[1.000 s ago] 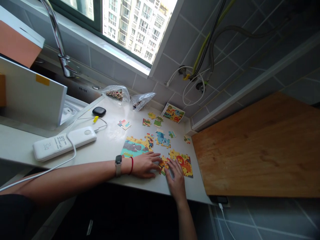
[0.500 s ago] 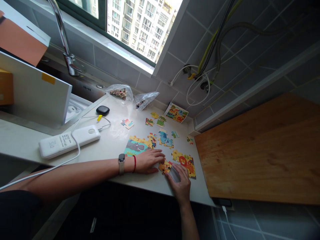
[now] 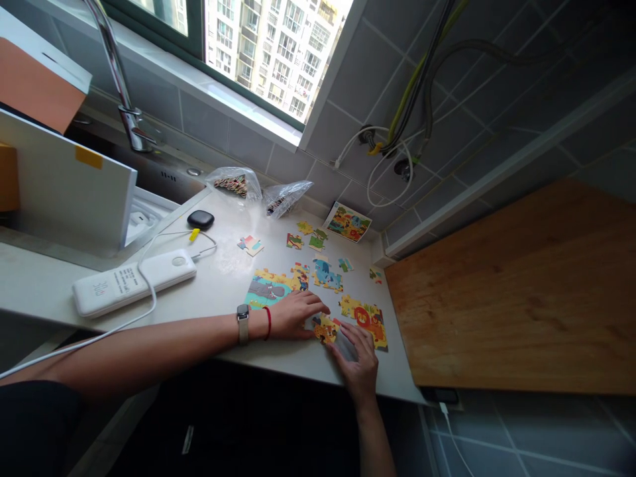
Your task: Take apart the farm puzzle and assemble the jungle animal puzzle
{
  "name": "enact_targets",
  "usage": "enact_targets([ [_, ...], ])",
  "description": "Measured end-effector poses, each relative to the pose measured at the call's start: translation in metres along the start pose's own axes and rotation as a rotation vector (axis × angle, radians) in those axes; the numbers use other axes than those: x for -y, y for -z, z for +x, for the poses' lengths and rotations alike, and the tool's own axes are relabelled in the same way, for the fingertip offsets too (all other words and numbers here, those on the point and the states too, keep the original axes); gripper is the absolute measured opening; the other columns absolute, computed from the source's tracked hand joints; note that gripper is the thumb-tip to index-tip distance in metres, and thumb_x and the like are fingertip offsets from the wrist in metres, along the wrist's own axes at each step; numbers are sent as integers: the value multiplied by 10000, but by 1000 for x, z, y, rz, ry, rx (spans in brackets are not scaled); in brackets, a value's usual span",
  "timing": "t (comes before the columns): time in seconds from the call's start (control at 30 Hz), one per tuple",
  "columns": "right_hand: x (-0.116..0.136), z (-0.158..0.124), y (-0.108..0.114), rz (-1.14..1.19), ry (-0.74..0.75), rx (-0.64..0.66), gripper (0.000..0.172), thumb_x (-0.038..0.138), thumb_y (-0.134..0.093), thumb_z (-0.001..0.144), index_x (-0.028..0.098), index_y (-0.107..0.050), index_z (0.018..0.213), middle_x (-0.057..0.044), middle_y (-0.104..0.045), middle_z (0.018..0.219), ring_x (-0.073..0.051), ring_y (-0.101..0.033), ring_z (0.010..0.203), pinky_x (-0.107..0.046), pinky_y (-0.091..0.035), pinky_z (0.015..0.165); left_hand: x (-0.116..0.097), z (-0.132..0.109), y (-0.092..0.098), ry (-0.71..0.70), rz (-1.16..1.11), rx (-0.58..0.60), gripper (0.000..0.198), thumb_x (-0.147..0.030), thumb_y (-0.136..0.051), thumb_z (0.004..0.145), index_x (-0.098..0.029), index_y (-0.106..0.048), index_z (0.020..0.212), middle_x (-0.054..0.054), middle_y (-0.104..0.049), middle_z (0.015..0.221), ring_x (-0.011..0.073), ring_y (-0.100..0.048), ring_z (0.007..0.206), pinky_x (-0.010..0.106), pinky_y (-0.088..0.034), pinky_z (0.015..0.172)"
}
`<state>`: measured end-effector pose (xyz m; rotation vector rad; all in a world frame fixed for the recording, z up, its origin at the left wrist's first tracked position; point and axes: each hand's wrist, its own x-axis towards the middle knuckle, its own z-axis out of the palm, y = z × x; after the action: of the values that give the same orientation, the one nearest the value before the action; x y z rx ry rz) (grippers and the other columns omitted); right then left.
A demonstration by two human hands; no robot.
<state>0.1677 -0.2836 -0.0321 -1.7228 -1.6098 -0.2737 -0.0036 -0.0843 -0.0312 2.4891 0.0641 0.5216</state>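
Note:
Leopard-patterned puzzle pieces lie on the white counter between my two hands. My left hand, with a watch and a red cord at the wrist, holds their left side between thumb and fingers. On the other side, my right hand grips the right edge with thumb and bent fingers. Left of them is a joined hippo section, partly covered by my left hand. An elephant section lies beyond my fingers. To the right is a lion section, its near edge partly behind my right hand.
Loose puzzle pieces lie farther back. A picture card leans against the wall near two clear plastic bags. A white power bank with a cable and a black case sit left. A wooden board borders the right.
My left fingers have shifted slightly, uncovering more of the leopard pieces. My right hand keeps its grip almost unmoved. The whole view has shifted a little.

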Motion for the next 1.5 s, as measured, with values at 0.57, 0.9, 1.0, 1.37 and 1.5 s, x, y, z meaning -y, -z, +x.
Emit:
enact_targets([
  [0.57,-5,-3,-5,-1,-224,-29,231,339,-631,976,189,-759,1096,-124,-740,1138,-278,-686,1086,-478,-565,983,94,-13,113,344,202,77,317,-363,-750,826,-246,-795,1118,89,-693,1143,265,-681,1030,364,-505,974],
  [0.9,-5,-3,-6,4,-234,-32,222,332,-625,975,195,-769,1075,-120,-745,1110,-274,-687,1068,-466,-572,971,97,-13,110,361,235,153,280,-372,-761,848,-317,-820,1116,72,-690,1189,269,-656,1107,373,-459,1072],
  [1.0,-4,-3,-6,11,-242,-29,227,339,-631,971,192,-770,1074,-121,-746,1108,-273,-692,1062,-463,-579,969,97,-13,108,347,261,156,256,-406,-709,914,-320,-816,1130,87,-661,1310,288,-638,1189,403,-439,1111],
  [1.37,0,0,-5,18,-237,-47,230,341,-619,977,191,-778,1049,-124,-754,1072,-269,-709,1024,-455,-599,937,101,-16,95,259,300,168,303,-292,-613,971,-361,-776,1217,72,-522,1555,353,-470,1423,519,-349,1204],
  [1.5,-1,0,-5,11,-228,-40,223,329,-621,978,186,-776,1050,-121,-754,1070,-265,-711,1022,-447,-596,937,100,-15,97,274,303,190,286,-316,-615,982,-371,-778,1211,68,-534,1537,350,-464,1430,502,-345,1205],
])
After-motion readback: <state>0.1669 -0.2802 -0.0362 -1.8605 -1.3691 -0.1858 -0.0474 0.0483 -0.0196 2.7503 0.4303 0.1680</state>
